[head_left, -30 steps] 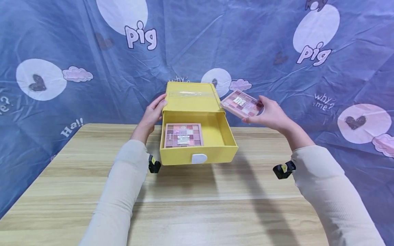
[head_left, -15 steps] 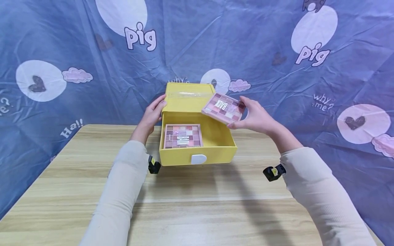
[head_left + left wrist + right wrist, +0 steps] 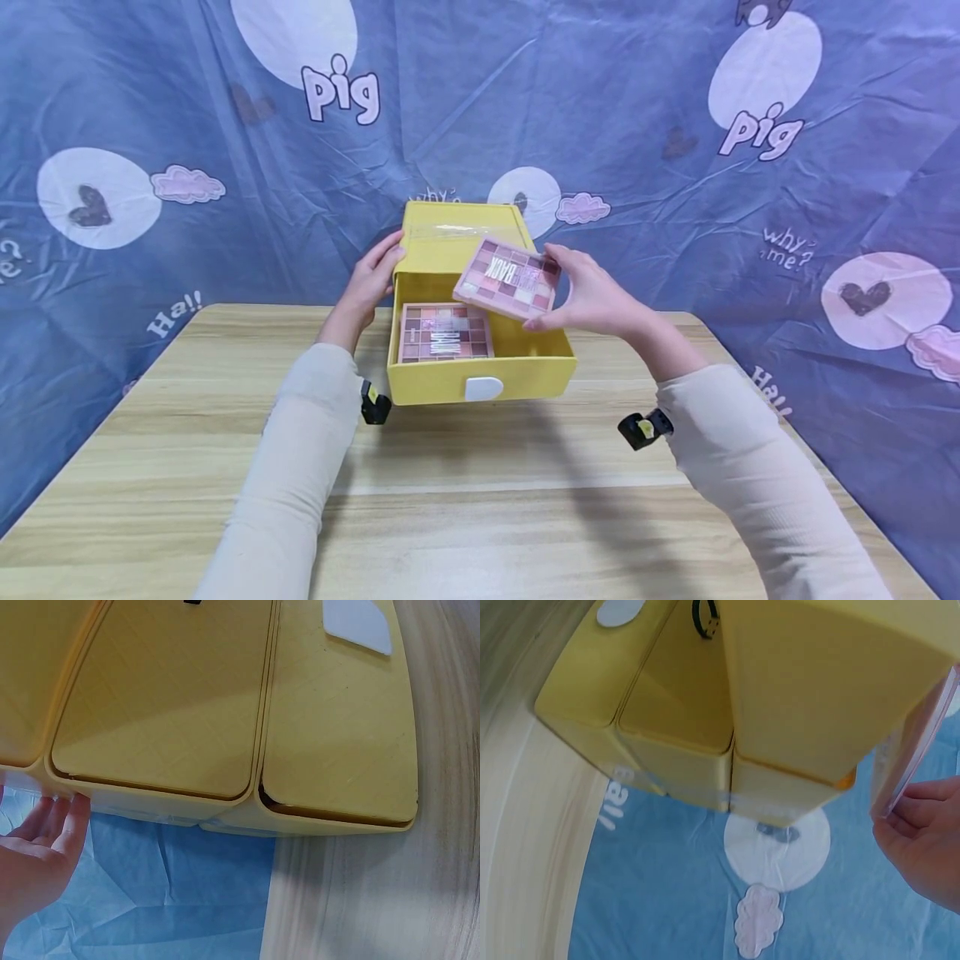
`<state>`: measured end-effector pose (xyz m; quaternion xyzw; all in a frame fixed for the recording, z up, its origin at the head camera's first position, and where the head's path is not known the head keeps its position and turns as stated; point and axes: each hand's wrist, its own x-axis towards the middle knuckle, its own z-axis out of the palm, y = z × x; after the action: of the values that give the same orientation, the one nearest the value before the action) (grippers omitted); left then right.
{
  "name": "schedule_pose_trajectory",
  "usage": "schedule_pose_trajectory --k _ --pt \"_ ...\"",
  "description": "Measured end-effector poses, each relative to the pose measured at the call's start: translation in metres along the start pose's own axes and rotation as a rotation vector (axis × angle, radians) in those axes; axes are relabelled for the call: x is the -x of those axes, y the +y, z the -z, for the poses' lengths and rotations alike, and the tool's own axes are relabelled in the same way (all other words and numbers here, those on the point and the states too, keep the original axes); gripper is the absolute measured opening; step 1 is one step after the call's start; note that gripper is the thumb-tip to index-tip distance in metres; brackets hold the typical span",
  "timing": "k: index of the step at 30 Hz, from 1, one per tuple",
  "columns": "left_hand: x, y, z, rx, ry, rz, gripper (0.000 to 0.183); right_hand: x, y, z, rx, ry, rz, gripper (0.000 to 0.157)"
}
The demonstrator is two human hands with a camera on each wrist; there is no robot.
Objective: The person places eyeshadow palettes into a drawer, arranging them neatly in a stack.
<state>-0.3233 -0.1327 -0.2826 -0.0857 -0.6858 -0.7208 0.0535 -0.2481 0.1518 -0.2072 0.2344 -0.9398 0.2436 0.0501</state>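
Observation:
My right hand [image 3: 596, 296] pinches an eyeshadow palette [image 3: 510, 277] by its right edge, thumb on the near side and fingers on the far side. Tilted, the palette overlaps the right part of the pulled-out yellow drawer [image 3: 517, 379]. A second eyeshadow palette [image 3: 444, 333] lies at the left inside that drawer. My left hand [image 3: 367, 279] rests against the left side of the yellow drawer unit [image 3: 461, 217] near its top. Extended fingers [image 3: 73, 825] touch the unit's side in the left wrist view. In the right wrist view, the held palette [image 3: 915, 742] is seen edge-on.
Below the pulled-out drawer, two closed drawers [image 3: 165, 697] show in the left wrist view. A white tab [image 3: 484, 388] marks the drawer front. The unit stands on a wood-grain table [image 3: 480, 517], before a blue patterned cloth [image 3: 637, 100].
My right hand has carried the palette leftward and down, from beside the drawer unit to over the drawer. My left hand and the unit have stayed in place.

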Motion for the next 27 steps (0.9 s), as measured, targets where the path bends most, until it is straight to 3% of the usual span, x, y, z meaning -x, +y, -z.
schedule_pose_trajectory --k 6,27 --pt "0.0 0.0 0.001 -0.001 0.008 0.005 0.048 -0.003 -0.01 -0.007 -0.039 -0.019 0.102 0.096" --pt "-0.001 -0.001 0.0 0.001 0.014 0.017 0.048 -0.007 -0.024 -0.02 0.01 -0.109 0.143 0.105"
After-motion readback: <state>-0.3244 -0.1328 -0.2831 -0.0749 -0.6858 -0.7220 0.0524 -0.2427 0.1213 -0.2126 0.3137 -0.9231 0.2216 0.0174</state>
